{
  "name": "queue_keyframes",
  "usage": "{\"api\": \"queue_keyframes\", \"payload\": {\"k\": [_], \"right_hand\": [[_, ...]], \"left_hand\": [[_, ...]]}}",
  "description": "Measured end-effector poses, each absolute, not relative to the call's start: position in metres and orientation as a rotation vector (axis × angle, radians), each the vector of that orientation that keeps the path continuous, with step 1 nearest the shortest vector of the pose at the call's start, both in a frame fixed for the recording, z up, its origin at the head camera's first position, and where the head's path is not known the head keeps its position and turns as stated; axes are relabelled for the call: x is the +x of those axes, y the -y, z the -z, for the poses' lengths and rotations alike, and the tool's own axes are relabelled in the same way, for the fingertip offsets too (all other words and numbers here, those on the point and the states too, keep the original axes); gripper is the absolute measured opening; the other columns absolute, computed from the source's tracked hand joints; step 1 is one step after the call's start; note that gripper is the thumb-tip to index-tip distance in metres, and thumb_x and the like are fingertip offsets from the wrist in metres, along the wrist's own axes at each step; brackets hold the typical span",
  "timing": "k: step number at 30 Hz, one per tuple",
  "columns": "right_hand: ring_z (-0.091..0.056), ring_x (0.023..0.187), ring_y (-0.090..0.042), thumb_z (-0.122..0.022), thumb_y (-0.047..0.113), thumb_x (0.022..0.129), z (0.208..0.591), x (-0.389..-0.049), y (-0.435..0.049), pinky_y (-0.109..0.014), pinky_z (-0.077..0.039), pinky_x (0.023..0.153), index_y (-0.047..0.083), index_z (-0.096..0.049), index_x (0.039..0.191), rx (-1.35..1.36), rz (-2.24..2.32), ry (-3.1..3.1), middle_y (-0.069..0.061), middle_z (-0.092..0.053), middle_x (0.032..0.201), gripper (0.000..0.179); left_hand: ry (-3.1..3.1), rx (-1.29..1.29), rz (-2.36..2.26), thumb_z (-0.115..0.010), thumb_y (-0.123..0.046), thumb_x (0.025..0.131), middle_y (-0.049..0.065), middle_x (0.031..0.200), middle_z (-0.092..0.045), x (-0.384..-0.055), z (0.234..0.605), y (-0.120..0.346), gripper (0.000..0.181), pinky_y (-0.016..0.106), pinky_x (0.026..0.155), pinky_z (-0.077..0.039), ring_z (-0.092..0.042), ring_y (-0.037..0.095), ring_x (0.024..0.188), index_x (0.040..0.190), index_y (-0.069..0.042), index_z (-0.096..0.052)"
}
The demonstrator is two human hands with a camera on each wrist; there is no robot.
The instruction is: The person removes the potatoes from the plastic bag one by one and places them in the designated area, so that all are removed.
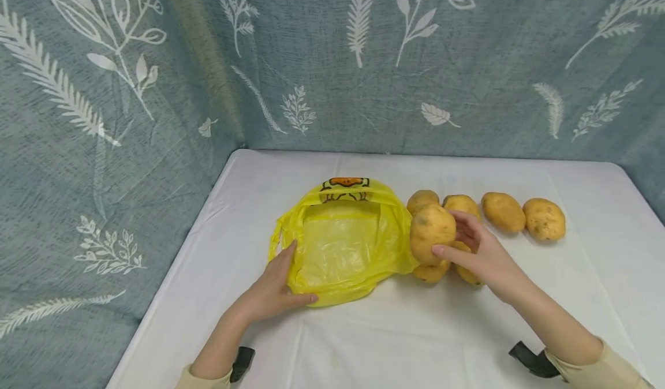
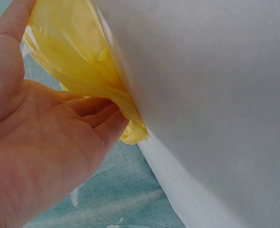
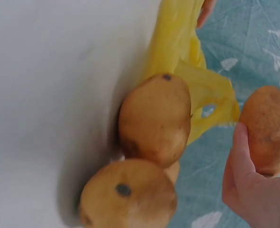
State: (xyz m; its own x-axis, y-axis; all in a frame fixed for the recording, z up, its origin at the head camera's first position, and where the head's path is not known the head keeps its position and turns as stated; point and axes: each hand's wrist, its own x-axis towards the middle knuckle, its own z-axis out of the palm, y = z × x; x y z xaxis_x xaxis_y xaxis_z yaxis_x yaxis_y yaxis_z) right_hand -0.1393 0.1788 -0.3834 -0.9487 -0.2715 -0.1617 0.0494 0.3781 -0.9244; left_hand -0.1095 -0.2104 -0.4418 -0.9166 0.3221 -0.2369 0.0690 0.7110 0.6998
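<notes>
A yellow plastic bag [image 1: 340, 250] lies on the table with its wide mouth facing the head camera and a printed cartoon face on its upper rim. At its left side my left hand [image 1: 272, 288] is spread, thumb along the lower rim and fingers against the plastic; in the left wrist view, the fingertips of the left hand [image 2: 59, 137] go behind a fold. My right hand [image 1: 480, 253] grips a potato [image 1: 432, 233] between thumb and fingers, above other potatoes at the bag's right edge. The held potato [image 3: 267, 130] is clear of the others in the right wrist view.
Several potatoes lie right of the bag, among them a pair at the far right, one oval potato [image 1: 503, 212] and one rounder potato [image 1: 544, 219]. Two potatoes sit in front, partly hidden by the right hand. A patterned curtain [image 1: 322, 60] borders the white table [image 1: 384, 343].
</notes>
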Motion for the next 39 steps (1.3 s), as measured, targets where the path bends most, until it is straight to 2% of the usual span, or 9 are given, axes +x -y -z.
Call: {"api": "queue_keyframes", "payload": {"k": [7,14,20,23,26,28,31,37,39], "right_hand": [[-0.029,0.139,-0.041,-0.068,0.032,0.093,0.383,-0.135,-0.202,-0.058,-0.032,0.106,0.005,-0.015,0.155,-0.112,1.587,-2.361,-0.019,-0.027,0.154,0.086],[-0.029,0.138,-0.039,-0.066,0.029,0.095,0.384,-0.134,-0.219,-0.058,-0.032,0.104,0.005,-0.016,0.154,-0.098,1.603,-2.377,-0.017,-0.03,0.152,0.081],[-0.025,0.139,-0.041,-0.065,0.027,0.096,0.388,-0.133,-0.238,-0.061,-0.029,0.104,0.005,-0.011,0.156,-0.037,1.607,-2.383,-0.021,-0.024,0.155,0.084],[-0.026,0.138,-0.041,-0.063,0.028,0.096,0.392,-0.131,-0.248,-0.045,-0.036,0.104,0.005,-0.008,0.156,-0.012,1.571,-2.404,-0.022,-0.022,0.155,0.085],[-0.028,0.136,-0.04,-0.062,0.028,0.097,0.395,-0.131,-0.257,-0.022,-0.041,0.091,0.005,-0.007,0.156,-0.004,1.545,-2.424,-0.023,-0.023,0.154,0.084],[-0.029,0.135,-0.04,-0.061,0.028,0.098,0.397,-0.131,-0.262,-0.013,-0.041,0.082,0.005,-0.006,0.156,0.0,1.539,-2.429,-0.023,-0.023,0.155,0.084],[-0.03,0.135,-0.038,-0.06,0.028,0.098,0.4,-0.132,-0.269,-0.01,-0.04,0.081,0.005,-0.006,0.157,0.014,1.541,-2.434,-0.024,-0.021,0.155,0.083],[-0.042,0.119,-0.004,-0.06,0.029,0.098,0.408,-0.132,-0.282,-0.01,-0.041,0.083,0.007,-0.013,0.156,0.019,1.547,-2.457,-0.021,-0.028,0.152,0.078],[-0.042,0.117,-0.001,-0.06,0.029,0.098,0.41,-0.132,-0.286,-0.011,-0.042,0.083,0.007,-0.013,0.156,0.023,1.545,-2.453,-0.021,-0.028,0.152,0.077]], "left_hand": [[-2.585,0.301,-1.004,-0.076,-0.05,0.081,0.024,0.16,-0.007,-0.11,0.443,0.209,0.117,0.059,0.114,-0.013,-0.007,0.04,0.146,0.155,0.001,-0.001],[-2.585,0.289,-1.007,-0.077,-0.049,0.081,0.024,0.16,-0.007,-0.109,0.442,0.208,0.116,0.059,0.114,-0.012,-0.007,0.041,0.146,0.155,0.0,-0.002],[-2.587,0.296,-1.009,-0.076,-0.049,0.081,0.023,0.16,-0.007,-0.109,0.443,0.209,0.116,0.059,0.113,-0.012,-0.007,0.041,0.146,0.155,0.0,-0.002],[-2.588,0.302,-1.005,-0.076,-0.05,0.081,0.023,0.16,-0.007,-0.11,0.443,0.209,0.116,0.059,0.113,-0.012,-0.007,0.041,0.146,0.155,0.0,-0.002],[-2.586,0.304,-1.003,-0.076,-0.05,0.081,0.023,0.16,-0.007,-0.11,0.443,0.209,0.116,0.059,0.114,-0.012,-0.007,0.041,0.146,0.155,0.0,-0.002],[-2.583,0.3,-1.005,-0.076,-0.05,0.081,0.023,0.16,-0.007,-0.11,0.443,0.209,0.117,0.059,0.114,-0.012,-0.007,0.041,0.146,0.155,0.0,-0.002],[-2.578,0.293,-1.009,-0.076,-0.05,0.081,0.023,0.16,-0.006,-0.11,0.443,0.209,0.117,0.059,0.114,-0.011,-0.007,0.041,0.146,0.155,0.0,-0.001],[-2.569,0.283,-1.013,-0.076,-0.05,0.081,0.022,0.16,-0.006,-0.11,0.442,0.209,0.117,0.059,0.114,-0.011,-0.006,0.04,0.146,0.156,-0.001,0.0],[-2.576,0.289,-1.007,-0.076,-0.05,0.081,0.022,0.16,-0.006,-0.11,0.442,0.209,0.117,0.059,0.114,-0.011,-0.006,0.04,0.146,0.155,-0.001,0.0]]}}
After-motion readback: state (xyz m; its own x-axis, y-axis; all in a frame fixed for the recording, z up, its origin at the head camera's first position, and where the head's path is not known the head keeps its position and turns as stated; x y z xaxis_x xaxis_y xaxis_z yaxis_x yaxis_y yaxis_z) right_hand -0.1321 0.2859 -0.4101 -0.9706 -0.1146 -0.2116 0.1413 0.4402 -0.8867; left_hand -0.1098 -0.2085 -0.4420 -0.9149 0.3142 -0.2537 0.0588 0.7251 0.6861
